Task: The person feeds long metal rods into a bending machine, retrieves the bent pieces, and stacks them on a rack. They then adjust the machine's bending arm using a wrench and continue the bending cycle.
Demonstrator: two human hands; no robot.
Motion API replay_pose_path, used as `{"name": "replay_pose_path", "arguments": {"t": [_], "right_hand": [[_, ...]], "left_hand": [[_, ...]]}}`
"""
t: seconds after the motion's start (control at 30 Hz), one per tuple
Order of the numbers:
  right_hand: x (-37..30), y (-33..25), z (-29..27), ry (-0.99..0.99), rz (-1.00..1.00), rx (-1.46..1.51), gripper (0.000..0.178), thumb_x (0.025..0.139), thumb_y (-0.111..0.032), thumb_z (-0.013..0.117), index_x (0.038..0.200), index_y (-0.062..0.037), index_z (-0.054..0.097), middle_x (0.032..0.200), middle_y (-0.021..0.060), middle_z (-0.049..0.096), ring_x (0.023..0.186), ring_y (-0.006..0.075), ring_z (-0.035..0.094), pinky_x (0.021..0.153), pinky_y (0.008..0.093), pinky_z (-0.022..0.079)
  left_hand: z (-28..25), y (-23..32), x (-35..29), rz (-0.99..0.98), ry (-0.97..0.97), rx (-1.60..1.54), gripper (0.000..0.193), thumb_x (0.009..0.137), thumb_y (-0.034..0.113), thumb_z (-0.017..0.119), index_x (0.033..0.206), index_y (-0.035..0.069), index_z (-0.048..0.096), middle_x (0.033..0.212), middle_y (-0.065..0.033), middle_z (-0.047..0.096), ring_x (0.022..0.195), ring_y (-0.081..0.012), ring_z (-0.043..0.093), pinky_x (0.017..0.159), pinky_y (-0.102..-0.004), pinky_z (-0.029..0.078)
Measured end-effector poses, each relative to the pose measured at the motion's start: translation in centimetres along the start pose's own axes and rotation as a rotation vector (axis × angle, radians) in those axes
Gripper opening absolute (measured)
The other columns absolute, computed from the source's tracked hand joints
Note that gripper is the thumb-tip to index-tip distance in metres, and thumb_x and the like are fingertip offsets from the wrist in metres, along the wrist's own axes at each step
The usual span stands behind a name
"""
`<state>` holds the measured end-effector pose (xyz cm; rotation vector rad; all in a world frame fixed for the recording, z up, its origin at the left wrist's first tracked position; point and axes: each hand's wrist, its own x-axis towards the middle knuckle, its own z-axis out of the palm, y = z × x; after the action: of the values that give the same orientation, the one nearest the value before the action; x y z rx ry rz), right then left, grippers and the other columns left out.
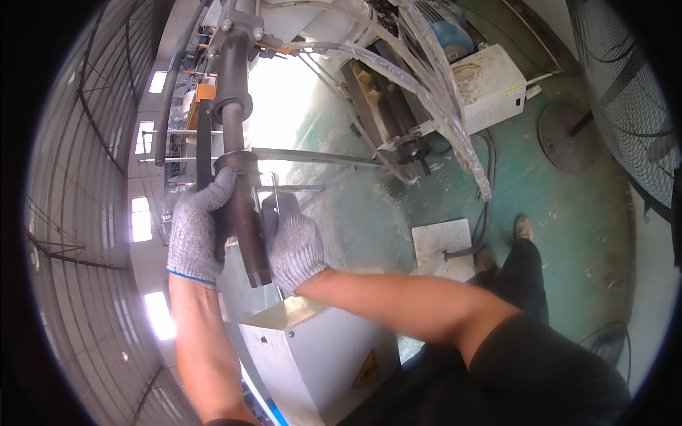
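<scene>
Warning sign (367, 370): we see a yellow triangle with a dark mark on the front face of the grey cabinet (312, 355) below our forearms.
Label (514, 90): we see a narrow yellow strip on the side of the white box (490, 85) on the green floor, upper right.

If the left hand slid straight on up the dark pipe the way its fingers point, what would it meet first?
Probably the wider collar ringing the dark pipe just above the left hand; its fingertips look almost at it, though depth is unclear.
</scene>
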<state>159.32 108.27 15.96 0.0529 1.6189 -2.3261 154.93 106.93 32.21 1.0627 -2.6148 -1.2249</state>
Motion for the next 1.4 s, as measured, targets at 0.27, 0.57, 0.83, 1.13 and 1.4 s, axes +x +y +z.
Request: {"name": "replay_pose_path", "arguments": {"t": [0.27,0.57,0.83,1.13,1.4], "right_hand": [[0.5,2.4,1.0,0.080,-0.259,-0.122,0.020,0.113,-0.023,0.066,0.122,-0.0044,0.066,0.091,0.0244,0.075,0.081,0.0500,0.077,0.067,0.0607,0.059],[1.3,3.2,0.7,0.071,-0.510,-0.167,0.012,0.110,-0.015,0.068,0.114,-0.0037,0.067,0.101,0.0164,0.070,0.073,0.0397,0.077,0.061,0.0529,0.060],[2.4,4.6,2.2,0.104,-0.423,0.054,0.016,0.112,-0.010,0.069,0.121,-0.0020,0.060,0.080,0.0194,0.073,0.067,0.0437,0.075,0.060,0.0540,0.058],[9.6,9.4,6.4,0.094,-0.713,0.192,0.021,0.097,-0.001,0.075,0.115,0.0001,0.064,0.081,0.0190,0.073,0.066,0.0422,0.074,0.060,0.0499,0.057],[13.7,12.5,8.1,-0.163,-0.651,0.305,0.029,0.077,0.004,0.079,0.105,-0.0011,0.072,0.084,0.0179,0.074,0.070,0.0412,0.074,0.063,0.0478,0.058]], "left_hand": [[-0.2,0.5,-0.8,-0.026,-0.022,0.079,0.041,0.107,0.027,0.078,0.132,-0.005,0.070,0.102,-0.0128,0.073,0.083,-0.0280,0.074,0.080,-0.0426,0.063],[0.2,1.2,-0.8,0.002,0.026,0.267,0.038,0.101,0.022,0.080,0.129,-0.003,0.072,0.097,-0.0113,0.074,0.078,-0.0236,0.073,0.076,-0.0386,0.060],[0.7,1.8,-1.2,0.004,0.072,0.320,0.039,0.098,0.024,0.078,0.125,-0.005,0.073,0.093,-0.0087,0.074,0.078,-0.0201,0.073,0.075,-0.0369,0.058],[0.1,2.3,-0.9,-0.057,0.053,0.277,0.037,0.095,0.021,0.083,0.124,-0.001,0.076,0.099,-0.0100,0.079,0.087,-0.0183,0.075,0.083,-0.0371,0.061],[-0.2,1.9,-0.4,-0.100,0.060,0.244,0.036,0.095,0.017,0.086,0.125,0.001,0.077,0.101,-0.0104,0.080,0.092,-0.0169,0.075,0.088,-0.0383,0.062]]}}
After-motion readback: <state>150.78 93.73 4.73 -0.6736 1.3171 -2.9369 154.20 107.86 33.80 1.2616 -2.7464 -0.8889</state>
